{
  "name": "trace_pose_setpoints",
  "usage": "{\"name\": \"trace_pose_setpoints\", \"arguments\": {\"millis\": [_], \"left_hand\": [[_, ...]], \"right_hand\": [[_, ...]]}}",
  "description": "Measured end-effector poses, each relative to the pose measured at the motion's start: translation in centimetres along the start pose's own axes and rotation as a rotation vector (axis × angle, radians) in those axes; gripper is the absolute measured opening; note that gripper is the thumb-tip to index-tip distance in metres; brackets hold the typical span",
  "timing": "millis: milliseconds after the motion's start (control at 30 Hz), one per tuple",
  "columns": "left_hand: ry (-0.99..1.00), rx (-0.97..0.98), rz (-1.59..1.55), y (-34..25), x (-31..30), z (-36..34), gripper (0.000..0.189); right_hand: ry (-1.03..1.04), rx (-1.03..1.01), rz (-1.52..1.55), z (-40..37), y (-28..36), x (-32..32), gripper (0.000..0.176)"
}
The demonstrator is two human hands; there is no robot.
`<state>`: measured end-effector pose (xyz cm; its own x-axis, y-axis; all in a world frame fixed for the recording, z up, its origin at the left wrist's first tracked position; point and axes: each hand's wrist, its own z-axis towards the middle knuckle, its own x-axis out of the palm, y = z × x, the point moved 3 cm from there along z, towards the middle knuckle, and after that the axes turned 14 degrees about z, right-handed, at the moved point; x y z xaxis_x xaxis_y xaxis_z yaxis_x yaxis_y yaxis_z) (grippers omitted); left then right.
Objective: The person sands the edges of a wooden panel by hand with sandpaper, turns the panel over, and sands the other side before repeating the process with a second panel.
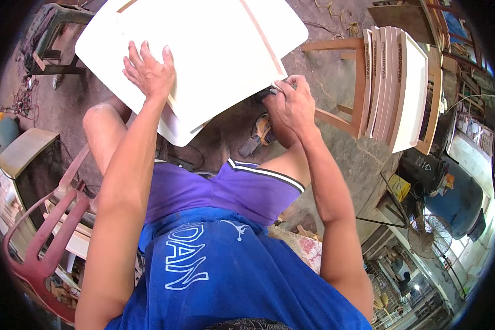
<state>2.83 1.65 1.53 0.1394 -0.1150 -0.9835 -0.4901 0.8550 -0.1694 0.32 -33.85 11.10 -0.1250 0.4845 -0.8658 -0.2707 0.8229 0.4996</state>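
Observation:
A large white panel [214,55] with rounded corners and thin brown strips lies in front of me, over my knees. My left hand [151,71] rests flat on it near its left part, fingers spread, with nothing gripped. At the panel's right corner, my right hand [294,102] is closed, its fingers curled at the edge. What it holds there is too small to make out. Below that corner, a yellow and black power tool [261,135] lies on the floor by my foot.
A wooden stool frame [335,46] stands at the right, with stacked white panels [412,93] against it. A red plastic chair [36,247] is at the lower left, a dark stool [52,27] at the upper left. A fan [430,235] stands at the lower right.

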Motion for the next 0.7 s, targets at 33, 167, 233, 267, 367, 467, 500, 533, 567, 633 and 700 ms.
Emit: {"name": "trace_pose_setpoints", "arguments": {"millis": [33,167,233,267,367,467,500,533,567,633,700], "left_hand": [[-0.032,0.007,0.003,0.0,-0.1,0.0,0.074],[-0.087,0.03,-0.008,0.1,0.1,-0.1,0.072],[-0.089,0.036,-0.008,0.1,0.2,-0.1,0.072],[-0.098,0.037,-0.007,0.1,0.2,-0.1,0.072],[-0.09,0.029,0.001,0.1,0.3,-0.1,0.072],[-0.046,0.017,-0.037,0.2,0.4,-0.1,0.073],[-0.042,0.009,-0.038,0.3,0.3,-0.1,0.073],[-0.04,0.006,-0.05,0.2,0.2,-0.2,0.073],[-0.042,0.004,-0.064,0.1,0.1,-0.1,0.073],[-0.041,0.0,-0.058,0.0,0.1,0.1,0.073],[-0.025,0.003,-0.041,0.1,0.1,-0.1,0.073]], "right_hand": [[-0.057,0.044,0.107,-0.5,-0.2,-0.2,0.023],[-0.216,0.187,0.253,-1.1,-1.9,-0.7,0.024],[-0.256,0.144,0.251,-1.0,-1.6,-0.7,0.023],[-0.255,0.146,0.248,-0.8,-1.4,-0.6,0.023],[-0.079,0.094,-0.071,0.4,-0.5,0.0,0.027],[0.019,0.069,-0.189,1.0,-0.6,0.9,0.036],[0.011,0.095,-0.189,0.9,-0.2,1.0,0.035],[0.002,0.124,-0.193,0.7,0.2,0.9,0.034],[0.004,0.12,-0.2,0.4,0.3,0.9,0.034],[0.053,0.049,-0.157,0.3,0.7,1.3,0.035],[0.086,0.062,-0.179,1.4,-0.5,0.2,0.034]]}}
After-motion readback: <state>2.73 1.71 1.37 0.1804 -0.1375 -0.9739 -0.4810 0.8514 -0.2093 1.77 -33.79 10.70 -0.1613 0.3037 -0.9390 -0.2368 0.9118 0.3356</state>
